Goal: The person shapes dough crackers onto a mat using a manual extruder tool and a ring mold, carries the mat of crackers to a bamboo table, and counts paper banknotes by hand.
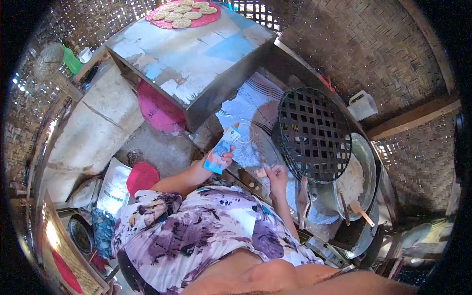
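My left hand (227, 156) is closed around a flat blue packet (215, 156) with white and orange print, holding it tilted in front of my body. To its right, my right hand (277, 175) has its fingertips pinched together. A small pale bit shows at those fingertips, too small to name. Behind both hands lies a white cloth (255, 101) with dark stripes and a lacy pattern. Close beyond my right hand stands a dark round woven basket (314, 135) with an open lattice.
A metal basin (366, 147) with pale dough or flour and a wooden spatula (362, 212) sits at right. A white jug (362, 105) is behind it. Ahead stands a worn table (196, 54) with round flat pieces on a pink tray (214, 17). A sack (110, 189) leans at left.
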`<move>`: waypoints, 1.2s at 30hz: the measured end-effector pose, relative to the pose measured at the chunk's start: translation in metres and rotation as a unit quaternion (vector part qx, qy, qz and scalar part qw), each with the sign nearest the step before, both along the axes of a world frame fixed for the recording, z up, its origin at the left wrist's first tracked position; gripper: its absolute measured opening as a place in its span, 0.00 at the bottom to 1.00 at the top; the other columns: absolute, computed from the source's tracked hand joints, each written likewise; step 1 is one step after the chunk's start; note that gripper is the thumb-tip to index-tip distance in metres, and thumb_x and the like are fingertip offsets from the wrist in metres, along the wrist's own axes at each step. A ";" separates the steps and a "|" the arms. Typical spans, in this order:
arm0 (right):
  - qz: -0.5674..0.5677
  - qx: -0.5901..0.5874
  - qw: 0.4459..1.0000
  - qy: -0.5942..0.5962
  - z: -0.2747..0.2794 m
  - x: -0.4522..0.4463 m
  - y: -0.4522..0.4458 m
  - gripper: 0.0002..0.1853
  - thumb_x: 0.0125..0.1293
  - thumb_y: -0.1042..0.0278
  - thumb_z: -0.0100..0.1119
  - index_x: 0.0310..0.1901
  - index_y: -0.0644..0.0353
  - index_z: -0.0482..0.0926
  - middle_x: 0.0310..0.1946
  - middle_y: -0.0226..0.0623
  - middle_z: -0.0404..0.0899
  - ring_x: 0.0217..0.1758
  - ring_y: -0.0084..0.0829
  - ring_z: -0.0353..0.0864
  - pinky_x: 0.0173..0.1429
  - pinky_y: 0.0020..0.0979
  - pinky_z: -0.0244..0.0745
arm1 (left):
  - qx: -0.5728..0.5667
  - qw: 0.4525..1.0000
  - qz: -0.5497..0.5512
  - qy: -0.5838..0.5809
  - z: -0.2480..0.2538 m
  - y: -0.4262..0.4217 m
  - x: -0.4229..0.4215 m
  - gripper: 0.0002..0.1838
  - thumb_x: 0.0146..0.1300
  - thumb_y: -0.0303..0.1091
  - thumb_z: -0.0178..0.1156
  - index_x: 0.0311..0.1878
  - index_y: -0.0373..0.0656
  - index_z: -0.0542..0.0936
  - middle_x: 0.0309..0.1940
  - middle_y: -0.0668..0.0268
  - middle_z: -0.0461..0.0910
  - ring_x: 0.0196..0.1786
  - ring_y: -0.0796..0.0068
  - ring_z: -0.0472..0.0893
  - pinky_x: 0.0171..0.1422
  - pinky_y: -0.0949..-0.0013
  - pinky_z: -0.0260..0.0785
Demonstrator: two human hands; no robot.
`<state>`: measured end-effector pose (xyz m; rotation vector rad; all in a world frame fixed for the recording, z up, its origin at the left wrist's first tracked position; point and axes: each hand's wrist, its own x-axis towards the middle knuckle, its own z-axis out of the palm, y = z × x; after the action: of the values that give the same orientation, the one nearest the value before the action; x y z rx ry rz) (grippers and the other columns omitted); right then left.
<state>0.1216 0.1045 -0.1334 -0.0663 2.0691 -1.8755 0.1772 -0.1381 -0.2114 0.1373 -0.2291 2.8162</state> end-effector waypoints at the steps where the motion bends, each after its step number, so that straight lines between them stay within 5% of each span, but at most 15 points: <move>1: -0.008 -0.019 1.000 -0.009 0.007 0.003 -0.004 0.08 0.54 0.72 0.61 0.29 0.59 0.71 0.24 0.26 0.71 0.29 0.16 0.67 0.34 0.19 0.63 | 0.022 1.000 -0.004 0.001 0.009 0.001 0.000 0.20 0.61 0.39 0.47 0.53 0.37 0.66 0.37 0.60 0.72 0.25 0.74 0.67 0.27 0.74 0.62; 8: 0.022 -0.046 0.999 -0.016 0.005 0.003 -0.007 0.03 0.55 0.74 0.60 0.31 0.62 0.76 0.27 0.28 0.76 0.29 0.18 0.71 0.34 0.21 0.67 | 0.143 0.990 -0.021 -0.008 0.065 0.007 0.007 0.24 0.59 0.40 0.48 0.56 0.37 0.63 0.35 0.59 0.68 0.24 0.75 0.65 0.25 0.74 0.59; 14: 0.030 -0.066 0.996 -0.050 0.008 0.005 -0.007 0.06 0.55 0.76 0.58 0.35 0.64 0.78 0.31 0.31 0.78 0.32 0.18 0.73 0.38 0.21 0.68 | 0.124 0.992 -0.035 0.001 0.088 0.008 0.009 0.24 0.61 0.38 0.45 0.58 0.35 0.62 0.35 0.58 0.68 0.25 0.75 0.66 0.27 0.75 0.59; 22: 0.050 -0.059 0.996 -0.053 -0.017 0.001 0.001 0.14 0.58 0.78 0.54 0.46 0.70 0.74 0.38 0.39 0.77 0.37 0.25 0.77 0.41 0.23 0.73 | 0.127 0.991 -0.044 -0.027 0.091 0.011 0.007 0.25 0.59 0.40 0.48 0.56 0.34 0.62 0.33 0.59 0.65 0.24 0.75 0.65 0.26 0.75 0.59; 25: 0.056 -0.059 0.994 -0.072 -0.022 -0.001 0.003 0.11 0.57 0.75 0.56 0.43 0.63 0.78 0.41 0.37 0.78 0.43 0.23 0.74 0.48 0.25 0.69 | 0.136 0.989 -0.047 -0.037 0.092 0.013 0.006 0.26 0.58 0.41 0.49 0.56 0.34 0.61 0.33 0.60 0.64 0.24 0.75 0.64 0.26 0.75 0.60; 28: 0.079 -0.055 0.995 -0.039 -0.027 -0.001 0.004 0.14 0.61 0.79 0.47 0.48 0.72 0.71 0.40 0.43 0.77 0.39 0.28 0.78 0.43 0.25 0.74 | 0.141 0.988 -0.047 -0.035 0.088 0.016 0.005 0.27 0.58 0.40 0.49 0.58 0.35 0.60 0.33 0.60 0.64 0.24 0.75 0.64 0.27 0.74 0.59; 36: 0.085 -0.031 0.995 -0.044 -0.019 0.001 0.006 0.13 0.60 0.80 0.47 0.47 0.72 0.73 0.40 0.42 0.77 0.39 0.28 0.78 0.43 0.26 0.73 | 0.144 0.988 -0.053 -0.020 0.087 0.019 0.003 0.28 0.57 0.39 0.50 0.59 0.35 0.59 0.33 0.60 0.63 0.24 0.75 0.64 0.27 0.75 0.59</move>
<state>0.1223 0.1103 -0.1528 -0.1673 1.8839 -1.8073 0.1800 -0.1188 -0.1248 0.1290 -0.6324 2.6659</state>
